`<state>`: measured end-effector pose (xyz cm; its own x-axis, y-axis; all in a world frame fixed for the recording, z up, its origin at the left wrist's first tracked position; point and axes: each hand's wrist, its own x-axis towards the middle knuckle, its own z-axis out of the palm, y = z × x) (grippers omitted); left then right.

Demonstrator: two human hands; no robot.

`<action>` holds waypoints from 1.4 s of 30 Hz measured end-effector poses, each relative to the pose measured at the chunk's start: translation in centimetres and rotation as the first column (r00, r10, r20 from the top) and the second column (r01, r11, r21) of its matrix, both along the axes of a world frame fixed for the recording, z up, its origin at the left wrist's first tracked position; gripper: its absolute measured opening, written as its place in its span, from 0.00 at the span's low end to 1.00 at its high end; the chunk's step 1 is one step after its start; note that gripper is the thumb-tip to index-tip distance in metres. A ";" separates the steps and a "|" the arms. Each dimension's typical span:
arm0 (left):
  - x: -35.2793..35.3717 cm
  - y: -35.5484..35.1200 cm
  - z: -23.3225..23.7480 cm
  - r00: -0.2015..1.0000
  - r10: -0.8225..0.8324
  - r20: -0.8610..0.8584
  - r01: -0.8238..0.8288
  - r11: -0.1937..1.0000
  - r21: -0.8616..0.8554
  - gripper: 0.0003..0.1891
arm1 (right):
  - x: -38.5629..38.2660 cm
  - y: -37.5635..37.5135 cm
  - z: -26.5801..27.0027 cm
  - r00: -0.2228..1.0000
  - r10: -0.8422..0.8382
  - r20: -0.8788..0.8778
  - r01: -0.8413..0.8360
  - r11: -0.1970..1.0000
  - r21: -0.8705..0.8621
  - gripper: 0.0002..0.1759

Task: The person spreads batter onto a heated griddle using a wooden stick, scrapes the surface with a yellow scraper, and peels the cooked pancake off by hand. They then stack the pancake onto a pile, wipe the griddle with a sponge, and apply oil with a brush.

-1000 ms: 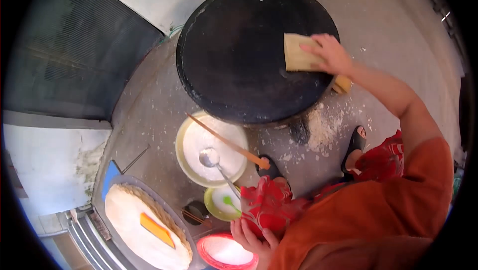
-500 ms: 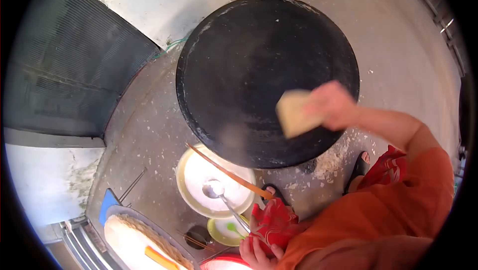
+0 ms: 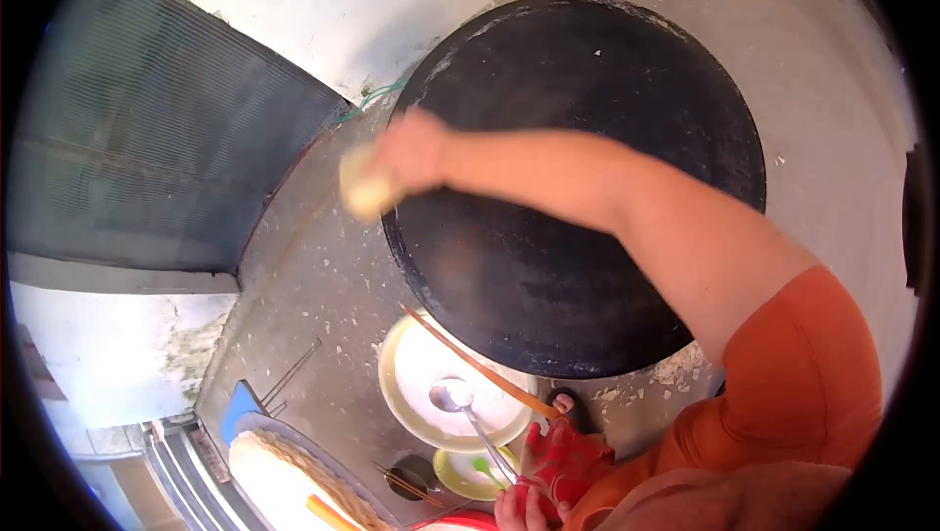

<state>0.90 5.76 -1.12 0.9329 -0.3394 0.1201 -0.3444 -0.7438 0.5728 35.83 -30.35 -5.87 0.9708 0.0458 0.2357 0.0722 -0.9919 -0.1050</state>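
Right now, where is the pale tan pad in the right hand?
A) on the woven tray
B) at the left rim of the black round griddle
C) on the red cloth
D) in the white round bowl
B: the right hand grips the pale tan pad at the left rim of the black round griddle, well apart from the white round bowl.

Right hand (image 3: 411,151) reaches far out, arm extended, fingers clenched — left hand (image 3: 517,511) rests low at the knee.
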 end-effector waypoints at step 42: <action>-5.4 2.3 4.9 0.987 -0.082 0.137 0.062 0.988 0.144 0.22 | -13.9 10.1 -2.3 0.902 0.404 0.151 -0.416 0.908 0.056 0.15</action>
<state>-4.54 8.09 3.76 0.8824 -0.4275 0.1967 -0.4701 -0.7831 0.4070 21.96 -20.23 -8.18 0.8298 0.4069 0.3819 0.4896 -0.8593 -0.1482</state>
